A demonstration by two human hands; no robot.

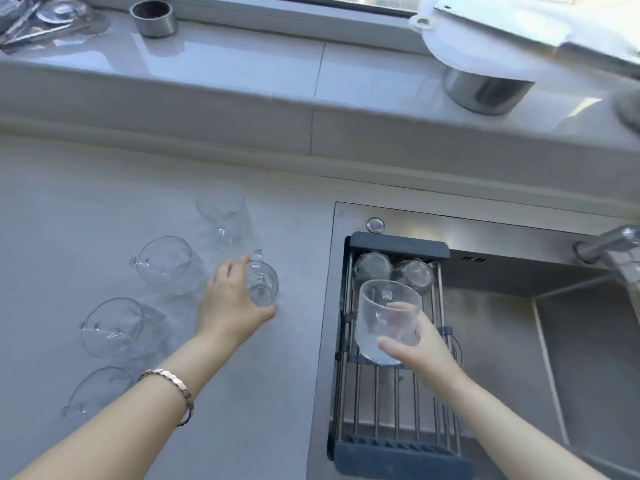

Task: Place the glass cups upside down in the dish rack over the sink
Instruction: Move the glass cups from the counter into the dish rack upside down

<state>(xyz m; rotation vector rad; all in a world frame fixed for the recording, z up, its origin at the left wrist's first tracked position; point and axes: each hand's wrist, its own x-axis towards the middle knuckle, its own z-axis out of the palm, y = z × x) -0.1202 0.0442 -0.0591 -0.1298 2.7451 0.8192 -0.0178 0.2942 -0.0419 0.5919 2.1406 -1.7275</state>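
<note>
My right hand [420, 344] grips a clear glass cup [384, 313] over the dish rack [398, 445], its mouth tilted up and toward me. Two glass cups [372, 266] [415, 275] stand upside down at the rack's far end. My left hand [230, 303] is wrapped around another glass cup [263, 282] on the counter, left of the sink. Several more glass cups with handles stand upright on the counter to the left, among them one [221, 209] at the back, one [162, 259] in the middle and one [114, 327] nearer me.
The steel sink [519, 341] lies right of the rack, with the faucet [609, 244] at its right. On the windowsill stand a steel pot [485, 93] under a white board [485, 46], a small steel cup [154, 19] and utensils [41, 19].
</note>
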